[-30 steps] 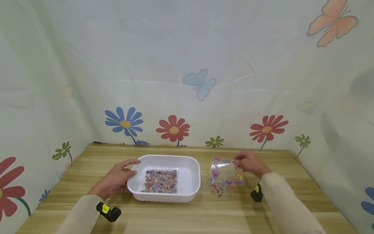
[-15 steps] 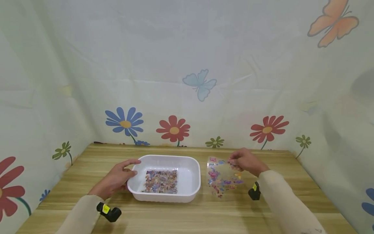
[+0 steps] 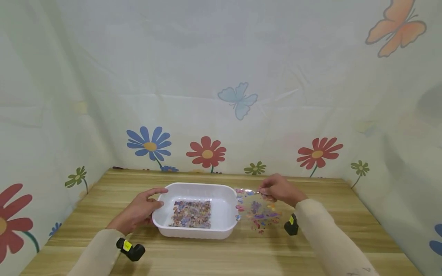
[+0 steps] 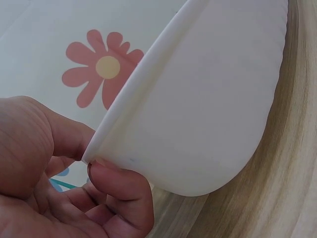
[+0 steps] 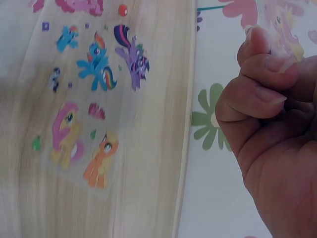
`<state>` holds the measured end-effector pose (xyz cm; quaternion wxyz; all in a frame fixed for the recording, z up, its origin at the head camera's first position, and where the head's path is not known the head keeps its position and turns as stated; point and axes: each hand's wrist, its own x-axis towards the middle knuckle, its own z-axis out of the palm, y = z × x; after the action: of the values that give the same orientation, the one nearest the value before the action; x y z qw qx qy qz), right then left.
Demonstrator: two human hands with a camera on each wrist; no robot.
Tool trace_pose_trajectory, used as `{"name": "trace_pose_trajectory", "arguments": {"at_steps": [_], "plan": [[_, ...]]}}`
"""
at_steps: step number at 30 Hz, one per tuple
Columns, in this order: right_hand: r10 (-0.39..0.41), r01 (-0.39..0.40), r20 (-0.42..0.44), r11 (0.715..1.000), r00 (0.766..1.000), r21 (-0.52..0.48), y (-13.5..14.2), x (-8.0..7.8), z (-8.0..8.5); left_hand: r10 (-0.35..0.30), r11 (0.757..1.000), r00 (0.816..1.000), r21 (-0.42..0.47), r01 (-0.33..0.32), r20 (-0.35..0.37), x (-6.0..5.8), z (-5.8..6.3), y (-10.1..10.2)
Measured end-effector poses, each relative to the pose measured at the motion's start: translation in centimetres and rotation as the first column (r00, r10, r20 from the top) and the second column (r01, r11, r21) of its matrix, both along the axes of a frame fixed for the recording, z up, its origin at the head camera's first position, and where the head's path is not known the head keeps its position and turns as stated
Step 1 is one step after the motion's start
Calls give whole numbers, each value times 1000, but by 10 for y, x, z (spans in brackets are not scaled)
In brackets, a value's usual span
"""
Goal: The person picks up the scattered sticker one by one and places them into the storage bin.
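Note:
My left hand (image 3: pixel 139 209) pinches the rim at the left end of a white plastic basin (image 3: pixel 224 207); the left wrist view shows thumb and finger on the basin's rim (image 4: pixel 124 96). Inside lies a rectangle of small multicoloured pictures, like stacked clear sticker sheets (image 3: pixel 191 214). Between its fingertips my right hand (image 3: pixel 281 189) pinches a clear sticker sheet (image 3: pixel 248 193) by an edge. That sheet's left edge reaches the basin's right rim. In the right wrist view, curled fingers (image 5: pixel 270 94) hold the clear film, and a pony sticker sheet (image 5: pixel 94 109) appears flat on the table.
The wood-grain table (image 3: pixel 221 257) runs back to a pale curtain (image 3: pixel 172 76) printed with flowers and butterflies. Similar curtain closes both sides. A black wrist device (image 3: pixel 131 250) sits on the left sleeve, another black wrist device (image 3: pixel 291 226) on the right one.
My right hand has moved left with the sticker sheet, from beside the basin to its right rim. Stickers on the table now show apart from the held sheet. The left hand stays on the rim.

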<state>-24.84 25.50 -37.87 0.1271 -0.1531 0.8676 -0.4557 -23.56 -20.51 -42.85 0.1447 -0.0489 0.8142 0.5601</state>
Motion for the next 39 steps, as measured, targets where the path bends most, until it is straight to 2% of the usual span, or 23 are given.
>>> {"name": "trace_pose_trajectory", "arguments": {"at_steps": [9,23,30,39], "plan": [[31,-31,-15,1000,999,-3,-19,-2,3,-8,1000,1000,-1,8,-2,0,2,1],[24,-24,-1,1000,1000,-1,-43,-12,2,-9,1000,1000,-12,9,-4,3,7,2],[25,-24,22,999,999,-22,-52,-15,0,-14,1000,1000,-1,14,-6,3,5,2],[45,-45,7,999,999,-18,-66,-18,2,-11,1000,1000,-2,11,-12,1,3,1]]}}
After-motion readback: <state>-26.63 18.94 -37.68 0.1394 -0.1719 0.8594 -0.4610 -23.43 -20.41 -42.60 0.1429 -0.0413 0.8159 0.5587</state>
